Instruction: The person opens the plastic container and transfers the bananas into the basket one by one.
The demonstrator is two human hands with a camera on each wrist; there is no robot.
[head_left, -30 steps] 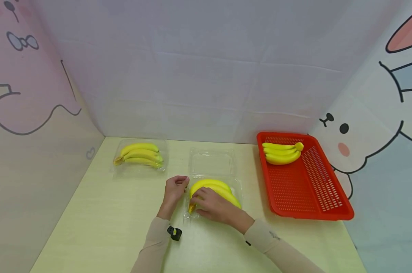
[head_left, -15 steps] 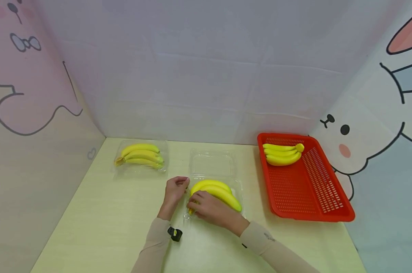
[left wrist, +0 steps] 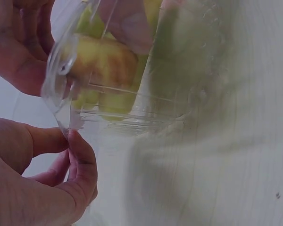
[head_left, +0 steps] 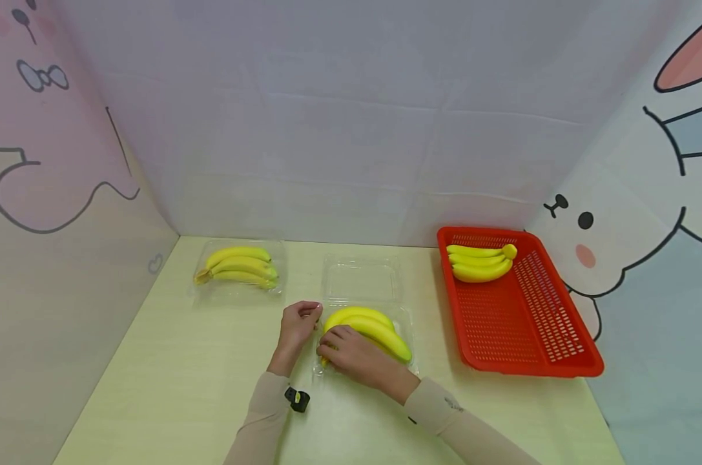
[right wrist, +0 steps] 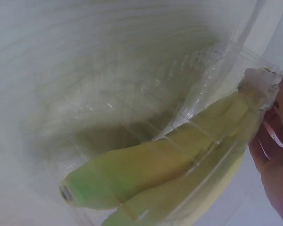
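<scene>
In the head view, an open clear plastic clamshell box (head_left: 407, 321) lies in front of me, its lid (head_left: 362, 278) folded back flat. A bunch of yellow bananas (head_left: 380, 330) rests in its base, the stem at the left end. My left hand (head_left: 297, 325) pinches the left edge of the box; the left wrist view shows thumb and forefinger (left wrist: 80, 146) together on the thin plastic. My right hand (head_left: 353, 355) reaches across the bananas, its curled fingers gripping around the stem end and hiding it. In the right wrist view, the brownish stem (right wrist: 254, 84) sits against the box wall.
At the back left, a clear clamshell box (head_left: 281, 248) holds another banana bunch (head_left: 243, 261). A red plastic basket (head_left: 502, 336) stands on the right with one more bunch (head_left: 480, 263) at its back. Printed fabric walls border the pale table (head_left: 211, 361).
My right hand has shifted slightly left and its fingers have drawn in over the stem. The bananas have moved a little toward me. The left hand stays at the box edge.
</scene>
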